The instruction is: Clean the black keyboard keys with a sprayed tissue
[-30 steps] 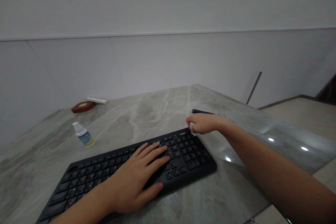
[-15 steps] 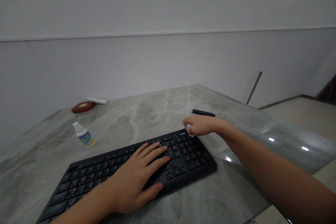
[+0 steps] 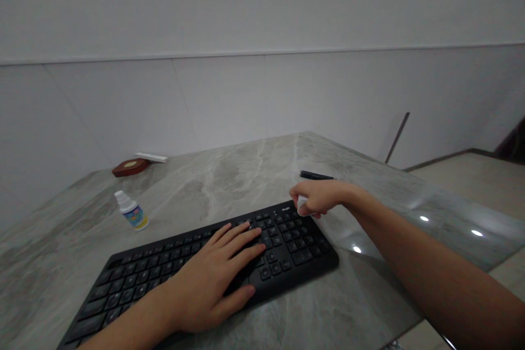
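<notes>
A black keyboard (image 3: 283, 287) lies at a slant on the grey marbled table. Across its middle and right-hand keys rests my left hand (image 3: 219, 276), palm down, with the fingers spread. My right hand (image 3: 315, 197) is closed over the keyboard's top right corner. Between its thumb and fingers shows a small white tissue (image 3: 302, 203), mostly hidden by the hand. Just behind that hand lies a black pen (image 3: 315, 175), its right end close to my wrist.
A white spray bottle (image 3: 132, 212) with a blue and yellow label stands left of the keyboard. Farther back, a reddish-brown box (image 3: 130, 167) and a flat white strip (image 3: 151, 157) lie near the wall (image 3: 229, 98). The table (image 3: 241, 169) ends at the right above a tiled floor.
My right hand has shifted slightly to the right along the keyboard's corner, and more of the white tissue shows. My left hand and the keyboard have stayed in place.
</notes>
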`<control>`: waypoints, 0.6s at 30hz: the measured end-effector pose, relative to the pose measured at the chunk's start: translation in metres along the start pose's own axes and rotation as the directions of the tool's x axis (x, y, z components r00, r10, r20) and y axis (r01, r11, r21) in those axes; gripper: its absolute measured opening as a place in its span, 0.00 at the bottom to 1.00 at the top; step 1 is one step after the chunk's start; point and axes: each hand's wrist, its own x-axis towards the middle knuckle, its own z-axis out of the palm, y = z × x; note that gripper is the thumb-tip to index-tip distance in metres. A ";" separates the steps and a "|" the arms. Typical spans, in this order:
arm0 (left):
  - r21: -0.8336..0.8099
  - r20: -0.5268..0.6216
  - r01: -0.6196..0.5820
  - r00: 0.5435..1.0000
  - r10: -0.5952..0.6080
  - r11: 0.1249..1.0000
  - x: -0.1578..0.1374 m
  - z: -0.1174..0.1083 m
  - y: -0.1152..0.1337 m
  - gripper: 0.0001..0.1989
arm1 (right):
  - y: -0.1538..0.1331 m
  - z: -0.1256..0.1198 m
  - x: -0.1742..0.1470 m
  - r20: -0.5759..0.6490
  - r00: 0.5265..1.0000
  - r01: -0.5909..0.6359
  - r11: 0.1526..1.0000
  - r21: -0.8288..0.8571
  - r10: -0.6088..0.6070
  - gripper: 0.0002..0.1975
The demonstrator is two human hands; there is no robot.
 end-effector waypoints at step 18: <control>0.028 0.041 0.016 0.999 -0.018 0.999 0.001 0.000 0.000 0.30 | 0.008 0.000 0.005 0.011 0.994 0.107 0.994 -0.028 -0.107 0.08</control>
